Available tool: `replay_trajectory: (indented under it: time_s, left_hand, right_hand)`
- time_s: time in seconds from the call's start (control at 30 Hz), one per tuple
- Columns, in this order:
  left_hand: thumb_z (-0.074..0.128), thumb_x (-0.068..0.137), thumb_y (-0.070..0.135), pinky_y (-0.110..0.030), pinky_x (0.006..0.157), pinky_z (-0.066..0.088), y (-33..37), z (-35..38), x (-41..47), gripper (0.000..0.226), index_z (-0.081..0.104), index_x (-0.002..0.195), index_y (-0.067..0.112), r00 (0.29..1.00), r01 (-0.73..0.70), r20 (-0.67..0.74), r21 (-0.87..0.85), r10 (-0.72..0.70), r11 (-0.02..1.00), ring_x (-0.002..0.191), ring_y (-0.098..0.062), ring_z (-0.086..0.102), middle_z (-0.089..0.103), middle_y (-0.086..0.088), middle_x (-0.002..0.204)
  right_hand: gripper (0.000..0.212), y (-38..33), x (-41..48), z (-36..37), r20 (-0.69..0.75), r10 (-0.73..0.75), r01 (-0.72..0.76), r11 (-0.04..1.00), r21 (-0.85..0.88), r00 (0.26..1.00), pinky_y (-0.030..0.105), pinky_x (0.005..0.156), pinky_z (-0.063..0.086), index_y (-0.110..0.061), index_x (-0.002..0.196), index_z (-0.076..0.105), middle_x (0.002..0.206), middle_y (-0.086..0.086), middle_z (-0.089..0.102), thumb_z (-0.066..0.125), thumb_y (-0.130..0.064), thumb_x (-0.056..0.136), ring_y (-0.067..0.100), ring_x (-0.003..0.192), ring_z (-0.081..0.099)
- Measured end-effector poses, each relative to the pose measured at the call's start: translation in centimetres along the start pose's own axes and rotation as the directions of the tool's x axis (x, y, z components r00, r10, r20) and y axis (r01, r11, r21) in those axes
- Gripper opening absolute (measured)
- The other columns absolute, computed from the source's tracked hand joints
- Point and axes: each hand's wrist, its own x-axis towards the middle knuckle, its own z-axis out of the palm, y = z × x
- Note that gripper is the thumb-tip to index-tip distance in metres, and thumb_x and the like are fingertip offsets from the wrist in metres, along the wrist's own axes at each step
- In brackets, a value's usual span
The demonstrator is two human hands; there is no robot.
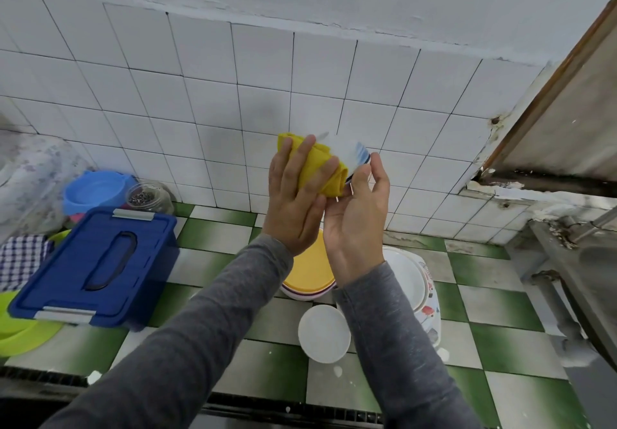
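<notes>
The right hand (pixel 357 218) pinches the dish (pixel 355 156) by its rim, tilted for wiping; the left hand (pixel 293 201) presses the yellow cloth (pixel 317 165) against it with straight fingers. 2 stacks of plates (pixel 405 278) wait below.

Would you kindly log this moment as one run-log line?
left hand: presses folded yellow cloth on white blue-patterned dish | right hand: holds dish | stage: wiping

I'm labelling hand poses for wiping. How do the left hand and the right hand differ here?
The left hand shows its back, while the right hand shows its palm. The left hand's fingers lie straight, pressing the yellow cloth on the dish; the right hand's fingers curl round that dish's edge. Both are raised before the tiled wall, in grey sleeves.
</notes>
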Motion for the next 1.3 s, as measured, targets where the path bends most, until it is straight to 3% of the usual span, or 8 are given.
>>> replay_trajectory:
  time_s: [0.2,0.37,0.53,0.77,0.9,1.1,1.23,1.3]
  left_hand:
    - [0.022,0.107,0.036,-0.059,0.112,0.032,-1.0,-1.0,1.7,0.048,0.050,0.140,0.016,0.993,0.075,0.096,-0.105,-0.065,0.992,0.143,-0.037,0.034,0.043,-0.015,0.150]
    - [0.034,0.103,0.022,-0.059,0.110,0.035,-0.7,-0.8,1.1,0.041,0.058,0.135,0.011,0.984,0.143,0.123,-0.135,-0.127,0.980,0.139,-0.038,0.039,0.046,-0.015,0.148]
    - [0.036,0.103,0.017,-0.052,0.106,0.044,-1.2,-0.8,0.3,0.039,0.057,0.134,0.005,0.967,0.252,0.103,-0.258,-0.233,0.933,0.133,-0.030,0.048,0.046,-0.018,0.146]
    - [0.037,0.102,0.018,-0.031,0.108,0.042,-1.3,-0.4,-0.1,0.036,0.056,0.133,0.014,0.935,0.353,0.125,-0.405,-0.331,0.843,0.132,-0.020,0.049,0.049,-0.015,0.144]
    - [0.039,0.099,0.030,-0.028,0.108,0.042,-0.9,-1.0,0.4,0.035,0.056,0.129,0.026,0.838,0.525,0.207,-0.553,-0.504,0.647,0.130,-0.015,0.051,0.057,-0.003,0.138]
    - [0.033,0.105,0.023,-0.026,0.100,0.049,0.3,-0.9,0.8,0.034,0.060,0.124,0.033,0.671,0.647,0.206,-0.632,-0.712,0.426,0.120,-0.002,0.056,0.063,0.024,0.124]
    - [0.032,0.106,0.022,-0.036,0.107,0.047,1.7,0.5,1.5,0.034,0.061,0.123,0.028,0.592,0.581,0.027,-0.707,-0.806,0.403,0.119,-0.005,0.057,0.064,0.018,0.123]
    - [0.031,0.105,0.022,-0.040,0.111,0.042,2.2,1.3,1.5,0.037,0.056,0.131,0.017,0.641,0.526,-0.080,-0.678,-0.763,0.513,0.127,-0.013,0.053,0.061,0.004,0.132]
  right_hand:
    - [0.032,0.7,-0.2,-0.9,0.125,-0.047,0.086,0.941,-0.328,0.991,0.037,0.091,0.058,-0.028,0.136,0.049,0.118,0.011,0.072,0.044,-0.014,0.107,0.024,0.109,0.069]
    - [0.033,0.3,0.3,-2.1,0.256,-0.115,0.240,0.810,-0.535,0.960,0.033,0.092,0.058,-0.024,0.132,0.055,0.099,-0.013,0.076,0.040,-0.007,0.107,0.010,0.104,0.070]
    - [0.031,-0.4,0.6,-2.9,0.316,-0.109,0.299,0.695,-0.654,0.943,0.035,0.096,0.056,-0.032,0.121,0.061,0.120,-0.012,0.063,0.040,-0.012,0.107,0.017,0.116,0.062]
    - [0.031,-1.1,1.6,-3.7,0.337,-0.057,0.285,0.674,-0.682,0.940,0.018,0.079,0.055,-0.023,0.121,0.065,0.123,-0.001,0.065,0.041,-0.010,0.107,0.010,0.107,0.063]
    - [0.031,-1.3,2.0,-4.2,0.298,-0.006,0.186,0.792,-0.581,0.955,0.028,0.083,0.057,-0.026,0.114,0.069,0.129,0.009,0.066,0.042,-0.012,0.107,0.025,0.116,0.064]
    - [0.029,-1.1,2.0,-4.2,0.166,0.036,0.003,0.974,-0.226,0.985,0.030,0.087,0.058,-0.021,0.119,0.065,0.134,0.005,0.063,0.039,-0.016,0.107,0.016,0.112,0.064]
    - [0.028,-0.2,1.3,-3.3,0.073,0.085,-0.085,0.996,-0.010,0.994,0.038,0.093,0.058,-0.023,0.123,0.059,0.133,0.006,0.062,0.036,-0.016,0.108,0.021,0.112,0.065]
    - [0.030,0.0,1.0,-2.7,0.022,0.076,-0.077,0.995,0.057,0.997,0.041,0.101,0.052,-0.022,0.132,0.055,0.128,0.004,0.065,0.037,-0.016,0.108,0.018,0.109,0.067]
